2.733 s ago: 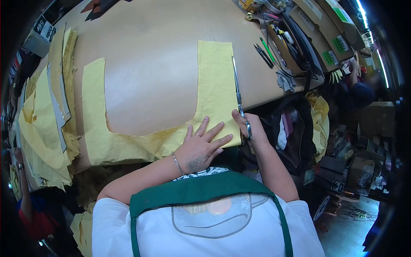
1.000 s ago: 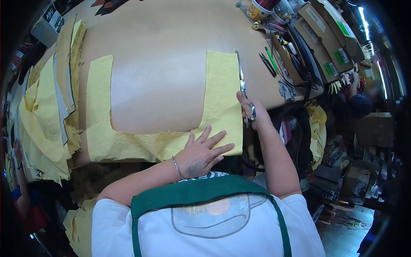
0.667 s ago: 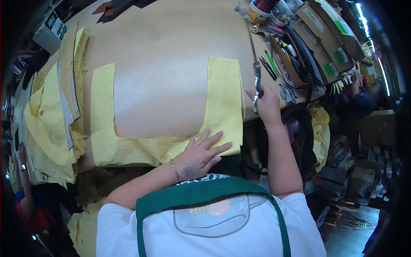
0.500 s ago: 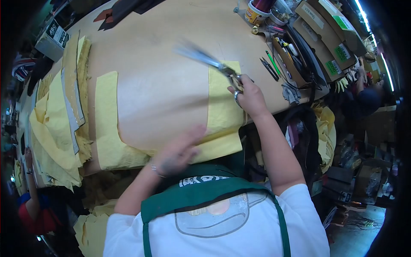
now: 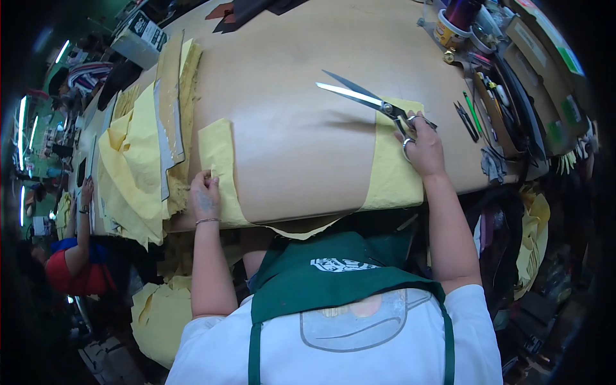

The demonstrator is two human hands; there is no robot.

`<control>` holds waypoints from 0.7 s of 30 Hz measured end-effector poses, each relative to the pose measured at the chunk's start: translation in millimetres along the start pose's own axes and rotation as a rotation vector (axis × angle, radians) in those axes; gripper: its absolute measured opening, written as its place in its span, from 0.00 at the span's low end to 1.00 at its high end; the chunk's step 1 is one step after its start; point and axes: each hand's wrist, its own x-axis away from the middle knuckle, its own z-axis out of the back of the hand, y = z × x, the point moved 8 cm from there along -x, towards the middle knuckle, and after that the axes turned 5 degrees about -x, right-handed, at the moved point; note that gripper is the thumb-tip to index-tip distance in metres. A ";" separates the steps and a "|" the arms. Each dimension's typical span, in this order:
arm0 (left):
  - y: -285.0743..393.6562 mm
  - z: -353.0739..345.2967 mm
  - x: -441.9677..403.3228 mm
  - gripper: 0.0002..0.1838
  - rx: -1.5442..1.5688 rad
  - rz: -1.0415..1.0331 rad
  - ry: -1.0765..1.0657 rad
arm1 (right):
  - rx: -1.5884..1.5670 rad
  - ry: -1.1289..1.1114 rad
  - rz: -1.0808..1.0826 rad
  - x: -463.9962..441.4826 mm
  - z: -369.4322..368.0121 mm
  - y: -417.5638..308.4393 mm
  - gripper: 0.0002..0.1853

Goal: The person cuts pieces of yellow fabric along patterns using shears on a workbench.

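My right hand [image 5: 426, 153] grips the handles of a pair of large metal scissors [image 5: 387, 109]. Their blades are spread and point to the far left, above the table. Beneath them lies the right end of a U-shaped yellow cloth piece [image 5: 393, 170]. The cloth's middle sags over the near table edge against my apron, and its other end lies at the left. There my left hand [image 5: 205, 200] has its fingers pinched together at the cloth's outer edge. The fingertips are partly hidden.
Stacked yellow cloth and grey-brown strips [image 5: 170, 109] lie at the left. Pens, a green stick and dark snips [image 5: 467, 122] sit at the right by cardboard boxes [image 5: 539, 58] and a tub [image 5: 449, 31]. Another person [image 5: 74, 263] is at the far left.
My left hand has moved from the cloth's middle to its left end, and its fingers have closed. The scissors now point less sharply upward, blades spread. The camera view has turned left.
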 end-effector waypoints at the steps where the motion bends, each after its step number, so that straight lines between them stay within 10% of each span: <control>1: 4.0 -2.8 -6.4 0.09 0.028 0.019 -0.064 | 0.018 0.023 0.025 1.0 2.6 -2.1 0.19; 12: 373.8 71.9 -250.2 0.15 -0.206 -1.181 0.824 | 0.255 0.256 -0.316 25.9 21.1 29.1 0.25; 14: 405.4 85.6 -185.8 0.21 0.154 -1.064 0.733 | 0.311 0.255 -0.375 23.9 26.1 28.9 0.28; 16: 399.1 73.3 -160.0 0.27 0.267 -0.837 0.289 | 0.282 0.224 -0.422 21.3 29.3 27.1 0.28; 18: 344.3 35.0 -186.0 0.19 0.260 -1.030 0.317 | 0.243 0.217 -0.473 23.3 26.9 33.2 0.28; 21: 180.3 -14.6 -179.9 0.28 0.068 -0.659 0.261 | 0.231 0.222 -0.465 21.8 30.1 29.7 0.27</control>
